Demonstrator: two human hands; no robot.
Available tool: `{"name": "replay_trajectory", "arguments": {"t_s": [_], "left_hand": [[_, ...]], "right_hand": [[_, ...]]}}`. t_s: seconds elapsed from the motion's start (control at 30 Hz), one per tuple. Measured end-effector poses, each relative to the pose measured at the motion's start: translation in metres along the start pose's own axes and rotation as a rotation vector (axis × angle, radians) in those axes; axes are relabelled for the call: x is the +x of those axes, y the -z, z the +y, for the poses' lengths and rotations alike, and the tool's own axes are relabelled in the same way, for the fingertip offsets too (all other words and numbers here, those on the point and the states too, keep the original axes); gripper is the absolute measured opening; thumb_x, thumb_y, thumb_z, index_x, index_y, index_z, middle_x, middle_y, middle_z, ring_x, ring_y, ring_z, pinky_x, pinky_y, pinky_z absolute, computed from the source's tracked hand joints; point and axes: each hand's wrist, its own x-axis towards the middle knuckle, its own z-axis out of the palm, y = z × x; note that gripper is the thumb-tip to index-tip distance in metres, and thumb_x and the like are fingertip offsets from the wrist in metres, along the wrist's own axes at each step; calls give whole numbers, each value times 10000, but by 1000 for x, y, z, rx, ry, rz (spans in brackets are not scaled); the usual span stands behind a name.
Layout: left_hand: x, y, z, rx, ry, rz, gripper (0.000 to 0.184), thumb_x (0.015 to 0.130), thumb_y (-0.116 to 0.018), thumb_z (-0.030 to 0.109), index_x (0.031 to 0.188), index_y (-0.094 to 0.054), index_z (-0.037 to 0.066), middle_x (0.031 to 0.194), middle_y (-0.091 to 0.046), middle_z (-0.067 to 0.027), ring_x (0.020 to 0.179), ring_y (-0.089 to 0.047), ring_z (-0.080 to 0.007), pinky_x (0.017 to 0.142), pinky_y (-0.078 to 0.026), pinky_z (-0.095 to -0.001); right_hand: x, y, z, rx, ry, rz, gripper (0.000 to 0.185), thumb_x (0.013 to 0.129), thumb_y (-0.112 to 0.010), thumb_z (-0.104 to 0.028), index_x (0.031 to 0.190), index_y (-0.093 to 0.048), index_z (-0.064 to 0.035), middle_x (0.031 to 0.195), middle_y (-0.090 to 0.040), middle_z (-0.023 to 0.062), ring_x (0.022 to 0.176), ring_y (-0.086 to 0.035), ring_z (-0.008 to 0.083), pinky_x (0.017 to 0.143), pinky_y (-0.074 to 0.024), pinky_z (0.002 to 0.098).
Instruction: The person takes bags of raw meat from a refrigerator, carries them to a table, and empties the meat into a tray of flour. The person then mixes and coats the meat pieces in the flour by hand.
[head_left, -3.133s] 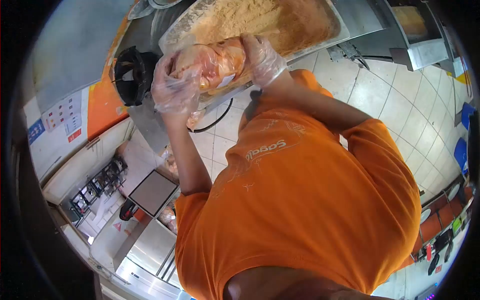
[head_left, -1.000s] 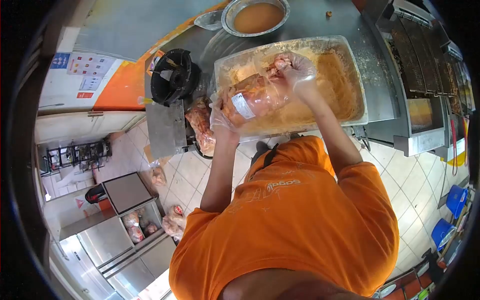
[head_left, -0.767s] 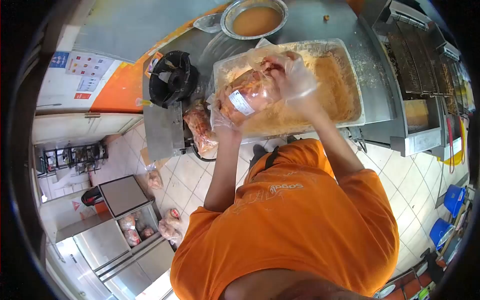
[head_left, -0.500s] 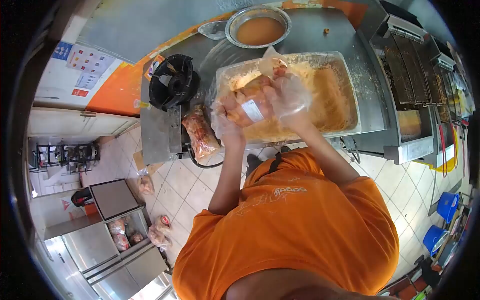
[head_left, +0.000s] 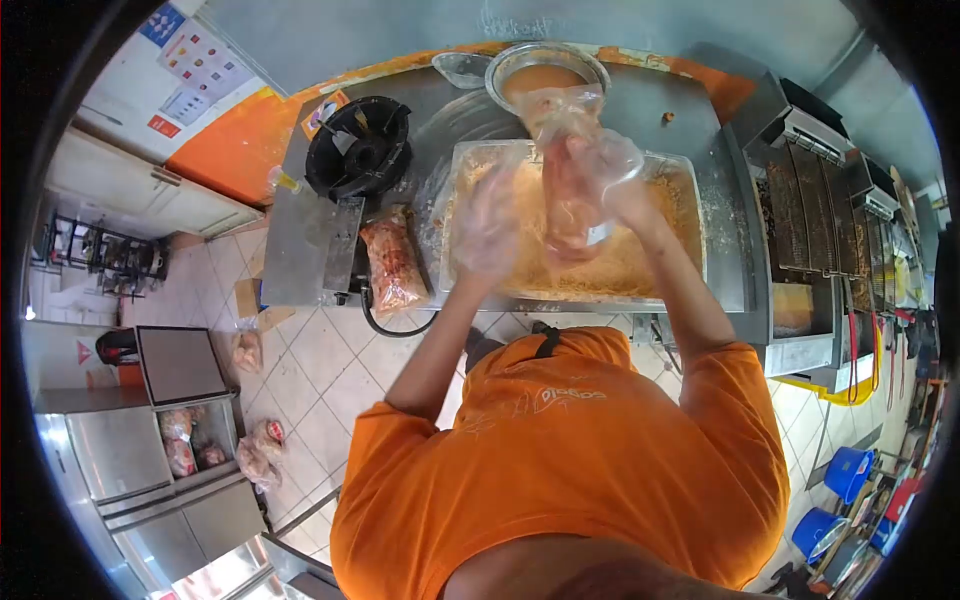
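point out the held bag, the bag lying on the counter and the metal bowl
held bag (head_left: pixel 570 218), head view, on its lower middle
bag lying on the counter (head_left: pixel 394 262), head view, on its middle
metal bowl (head_left: pixel 494 80), head view, on the left rim

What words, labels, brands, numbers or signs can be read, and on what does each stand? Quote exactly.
No text reads clearly.
Shirt: upside-down chest lettering, too blurred.
Held bag: white label, too blurred.
Posters: print too small.
Red triangle sign: any mark too small.
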Motion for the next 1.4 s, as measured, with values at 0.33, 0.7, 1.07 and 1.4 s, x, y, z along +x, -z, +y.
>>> {"name": "replay_trajectory", "arguments": {"t_s": [0.33, 0.7, 1.07, 1.4], "left_hand": [[56, -47, 92, 1035, -1046, -221, 703, 619, -812, 311, 1248, -562, 124, 1386, -477, -94, 1282, -441, -339, 1058, -344, -528], [83, -59, 95, 1054, -959, -816, 369, 751, -689, 200, 1110, -652, 124, 923, -602, -100, 927, -571, -319, 899, -438, -457], [54, -80, 115, 1064, -802, -1196, 336, 884, -596, 188, 1215, -602, 130, 1110, -635, -119, 1012, -586, -320, 966, -400, -459], [48, -70, 182, 1420, -812, -1575, 395, 883, -632, 258, 1256, -593, 133, 1217, -610, -131, 1173, -548, -288, 1028, -396, -424]], "right_hand": [[-9, 28, 18, -258, 155, -232, 242, 979, -539, -186, 1020, -663, 18, 855, -696, 99, 728, -638, 127, 604, -512, 296], [-30, 41, 33, -164, 183, -44, 199, 819, -704, -218, 955, -655, -81, 785, -634, 102, 705, -607, 238, 676, -491, 356], [-41, 61, 49, -211, 903, -92, 205, 880, -572, -294, 819, -677, -128, 718, -639, 113, 653, -617, 328, 591, -493, 442], [-54, 88, 0, -628, 981, -455, 303, 918, -522, -344, 777, -584, -83, 784, -604, 94, 734, -612, 295, 633, -505, 410]]}}
